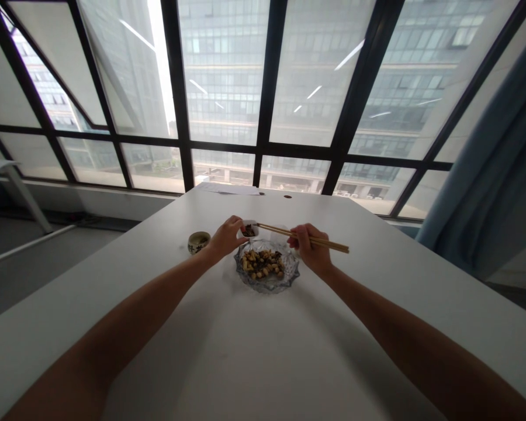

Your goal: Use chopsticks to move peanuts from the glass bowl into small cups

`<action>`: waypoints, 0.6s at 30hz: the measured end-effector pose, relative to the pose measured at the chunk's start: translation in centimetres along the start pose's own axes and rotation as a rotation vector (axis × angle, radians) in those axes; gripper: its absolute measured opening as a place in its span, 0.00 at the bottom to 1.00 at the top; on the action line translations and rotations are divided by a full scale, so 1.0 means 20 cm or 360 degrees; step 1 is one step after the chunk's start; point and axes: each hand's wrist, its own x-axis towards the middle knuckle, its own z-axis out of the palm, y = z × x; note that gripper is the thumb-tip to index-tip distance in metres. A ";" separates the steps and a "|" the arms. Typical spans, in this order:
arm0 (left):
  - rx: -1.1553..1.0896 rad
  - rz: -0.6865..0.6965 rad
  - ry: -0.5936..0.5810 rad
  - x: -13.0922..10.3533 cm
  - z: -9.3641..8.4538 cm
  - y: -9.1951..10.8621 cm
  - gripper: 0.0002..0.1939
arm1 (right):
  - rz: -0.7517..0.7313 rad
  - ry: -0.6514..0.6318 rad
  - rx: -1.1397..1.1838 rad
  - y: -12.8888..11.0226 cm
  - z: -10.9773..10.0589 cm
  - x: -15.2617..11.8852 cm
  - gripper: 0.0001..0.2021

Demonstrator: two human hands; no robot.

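Observation:
My left hand (228, 237) grips the rim of a small white cup (255, 231) that has dark bits in it, just behind the glass bowl. In my right hand (312, 248) is a pair of wooden chopsticks (284, 231), their tips pointing left at the small cup's rim. Between my forearms stands a clear glass bowl (267, 287) with a scalloped edge, and in it lie nuts and other tan and dark pieces (263, 264). Left of my left hand sits a round pale cup (197, 248) with dark written characters; its contents are too small to tell.
The white table (263, 351) reaches toward a wall of black-framed windows (263, 105). White paper (232, 189) and two small dark round things lie near its far edge. A blue curtain (486, 175) hangs at the right, and another table (21, 181) stands at the left.

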 end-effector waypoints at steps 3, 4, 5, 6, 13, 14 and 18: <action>0.0011 -0.0017 0.0006 0.00 0.00 0.00 0.13 | -0.0032 -0.0110 -0.0082 0.05 0.09 0.05 0.25; 0.0015 -0.0023 0.0000 0.00 -0.01 0.00 0.13 | -0.0043 -0.0172 -0.0097 0.06 0.11 0.07 0.25; 0.0020 -0.0027 -0.0009 0.00 -0.01 0.00 0.12 | -0.0048 -0.0229 -0.0101 0.08 0.13 0.07 0.25; 0.0024 -0.0030 -0.0016 0.00 -0.01 0.00 0.12 | -0.0042 -0.0265 -0.0091 0.09 0.14 0.08 0.25; 0.0213 -0.0199 -0.0103 -0.01 -0.02 0.01 0.13 | 0.0155 -0.0067 0.0196 0.03 -0.02 0.03 0.29; 0.0267 -0.0246 -0.0121 -0.01 -0.03 0.01 0.13 | 0.0185 -0.0083 0.0220 0.02 -0.05 0.01 0.29; 0.0434 -0.0364 -0.0223 0.02 -0.03 0.04 0.14 | 0.0245 -0.0135 0.0244 0.00 -0.15 -0.04 0.30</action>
